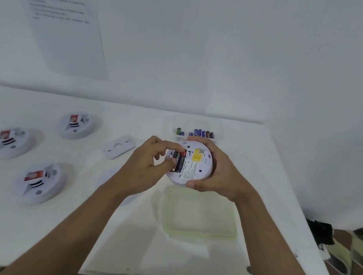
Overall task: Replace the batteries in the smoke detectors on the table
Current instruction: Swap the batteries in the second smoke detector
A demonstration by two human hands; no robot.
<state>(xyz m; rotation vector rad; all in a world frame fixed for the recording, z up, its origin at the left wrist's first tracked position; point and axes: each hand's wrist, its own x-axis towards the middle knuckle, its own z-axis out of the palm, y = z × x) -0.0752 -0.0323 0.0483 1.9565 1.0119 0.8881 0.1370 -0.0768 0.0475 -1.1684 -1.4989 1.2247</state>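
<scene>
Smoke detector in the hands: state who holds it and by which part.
The right hand holds the smoke detector by its round rim, back side up. The left hand has its grip on the batteries in the compartment.

The black battery (177,162) in the detector (192,164) reads "EVEREADY". Print on the detector's white label (188,171), its yellow sticker (197,158) and the wall sheet (63,27) seems too blurred to read.

A white wall (210,49) rises behind the white table (25,232) — a printed sheet (63,27) hangs on it, text too blurred to read. Patterned floor (362,265) shows lower right — possibly tile.
</scene>
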